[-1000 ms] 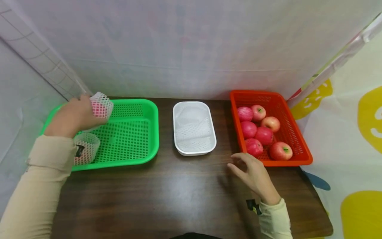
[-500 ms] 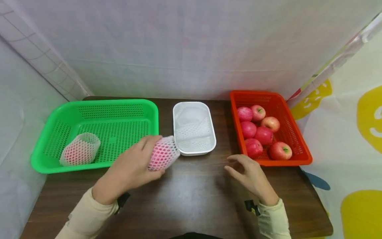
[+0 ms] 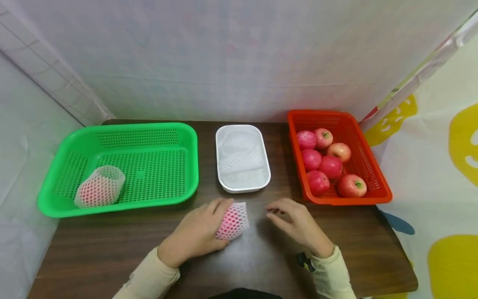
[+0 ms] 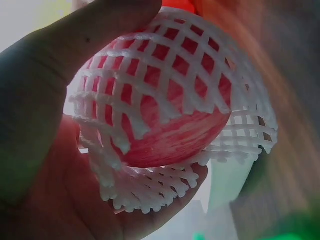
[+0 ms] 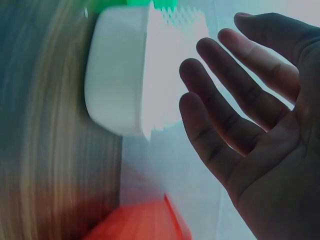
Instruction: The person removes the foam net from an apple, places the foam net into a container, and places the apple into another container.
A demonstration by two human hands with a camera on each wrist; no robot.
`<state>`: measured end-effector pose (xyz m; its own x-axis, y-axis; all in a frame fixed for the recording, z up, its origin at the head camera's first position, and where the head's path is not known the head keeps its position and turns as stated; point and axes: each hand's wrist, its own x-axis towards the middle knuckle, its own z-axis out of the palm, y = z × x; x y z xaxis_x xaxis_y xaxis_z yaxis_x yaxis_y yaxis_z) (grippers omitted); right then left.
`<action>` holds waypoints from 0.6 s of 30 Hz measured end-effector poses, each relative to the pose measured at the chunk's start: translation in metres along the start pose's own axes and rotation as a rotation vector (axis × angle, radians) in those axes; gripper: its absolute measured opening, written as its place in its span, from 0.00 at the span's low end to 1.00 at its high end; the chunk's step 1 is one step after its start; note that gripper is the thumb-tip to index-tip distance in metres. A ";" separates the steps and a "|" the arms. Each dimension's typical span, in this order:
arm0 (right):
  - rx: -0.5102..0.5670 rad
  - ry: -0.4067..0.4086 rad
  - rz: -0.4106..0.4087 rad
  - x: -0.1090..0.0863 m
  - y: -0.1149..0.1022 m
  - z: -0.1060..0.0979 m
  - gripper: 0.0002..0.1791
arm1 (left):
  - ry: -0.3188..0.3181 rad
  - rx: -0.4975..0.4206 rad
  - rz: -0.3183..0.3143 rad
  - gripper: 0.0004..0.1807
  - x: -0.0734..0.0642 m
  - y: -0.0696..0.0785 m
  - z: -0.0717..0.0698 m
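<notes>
My left hand (image 3: 199,230) grips a red apple (image 4: 185,135) wrapped in a white foam net sleeve (image 4: 165,70), over the table in front of the white tray. Thumb and fingers curve round it in the left wrist view, and red skin shows at the sleeve's open end. My right hand (image 3: 298,224) is a short way to the right of that apple, holding nothing. Its fingers (image 5: 215,135) are spread and slightly bent in the right wrist view. A second sleeved apple (image 3: 98,191) lies in the left end of the green basket (image 3: 192,166).
Flat white foam nets (image 3: 240,164) lie in the white tray (image 3: 244,190) at the middle back. To the right, an orange-red basket (image 3: 373,174) holds several bare apples (image 3: 330,167). A white sheet (image 3: 239,62) hangs behind the table (image 3: 123,249).
My left hand has carried the sleeved apple from above the green basket rightward and toward me, to the table's middle. My right hand has shifted left, away from the orange-red basket.
</notes>
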<state>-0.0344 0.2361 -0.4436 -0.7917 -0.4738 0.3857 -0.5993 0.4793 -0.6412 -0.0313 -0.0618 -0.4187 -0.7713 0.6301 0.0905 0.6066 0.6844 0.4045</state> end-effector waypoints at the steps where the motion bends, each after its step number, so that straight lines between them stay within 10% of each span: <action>1: 0.006 -0.011 -0.013 0.001 -0.001 0.004 0.15 | -0.014 -0.012 0.002 0.55 0.001 0.002 0.002; 18: -0.026 -0.178 0.058 0.005 -0.010 0.042 0.41 | 0.059 -0.030 0.158 0.57 0.011 0.018 0.018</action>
<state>-0.0270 0.1979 -0.4629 -0.7929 -0.5668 0.2236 -0.5579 0.5278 -0.6405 -0.0253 -0.0360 -0.4270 -0.6772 0.7056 0.2085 0.7159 0.5665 0.4082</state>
